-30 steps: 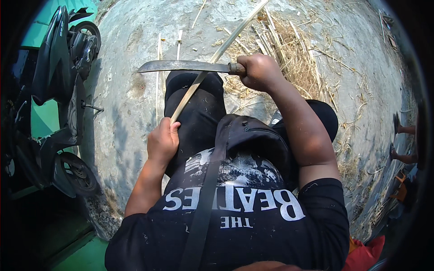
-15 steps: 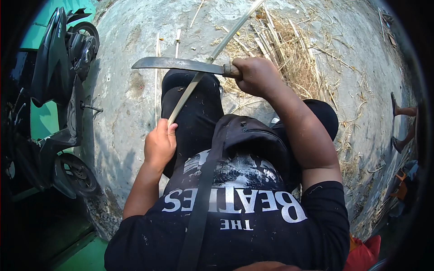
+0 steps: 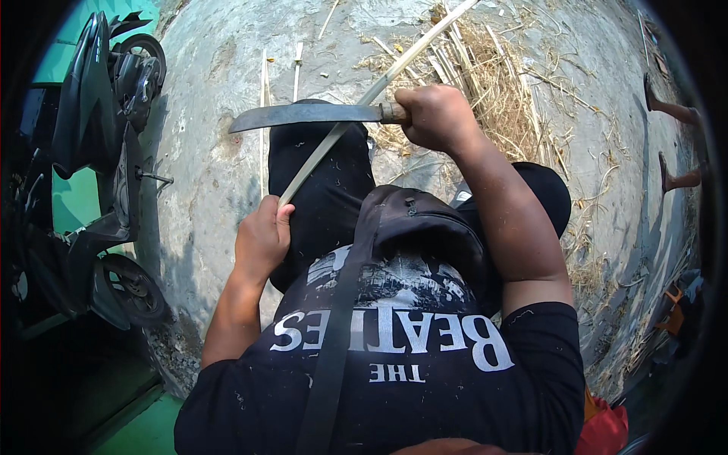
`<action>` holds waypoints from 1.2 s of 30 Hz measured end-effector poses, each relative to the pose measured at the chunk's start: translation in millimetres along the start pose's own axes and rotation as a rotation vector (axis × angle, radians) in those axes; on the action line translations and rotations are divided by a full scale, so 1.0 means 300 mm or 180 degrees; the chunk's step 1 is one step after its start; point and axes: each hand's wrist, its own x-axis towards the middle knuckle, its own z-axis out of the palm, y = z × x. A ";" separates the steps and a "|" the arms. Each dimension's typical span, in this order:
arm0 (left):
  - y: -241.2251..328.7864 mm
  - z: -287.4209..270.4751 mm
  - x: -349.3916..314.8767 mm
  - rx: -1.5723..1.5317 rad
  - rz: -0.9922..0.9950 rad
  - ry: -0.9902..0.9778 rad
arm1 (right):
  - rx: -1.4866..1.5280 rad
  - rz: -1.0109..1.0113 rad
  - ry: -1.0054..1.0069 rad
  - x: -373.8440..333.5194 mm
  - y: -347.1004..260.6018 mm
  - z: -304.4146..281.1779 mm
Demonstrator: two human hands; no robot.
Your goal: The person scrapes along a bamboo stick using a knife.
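Wooden-handled machete point(image 3: 303, 115), gripped by right hand point(image 3: 437, 119), crosses pale bamboo strip point(image 3: 371, 94) held in left hand point(image 3: 262, 238).

Beneath you, rough grey concrete floor point(image 3: 205, 83); ahead to your right, there's a tangled, straw-coloured heap of thin shavings point(image 3: 493, 102), and further left, slender, pale, straight wood-like strips point(image 3: 297, 72)!

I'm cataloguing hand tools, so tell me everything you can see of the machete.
The machete has a long grey metal blade, broadening away from the handle before curving to a tip at the picture's left. The short brown handle looks wooden; its end is hidden in the right hand, which grips it. The tool spans nearly level across the view, over a pale, bamboo-like strip; whether its edge touches the strip is unclear.
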 end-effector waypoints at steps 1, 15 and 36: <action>-0.002 -0.005 -0.008 -0.0007 -0.0024 -0.0021 | 0.0005 0.0247 0.0006 0.007 0.061 -0.012; -0.016 0.029 -0.020 -0.0160 0.0111 0.0179 | 0.0466 0.0511 0.0085 0.019 0.134 0.004; -0.026 0.014 0.013 -0.0119 -0.0015 -0.0119 | 0.0927 0.1386 -0.0014 0.033 0.187 -0.039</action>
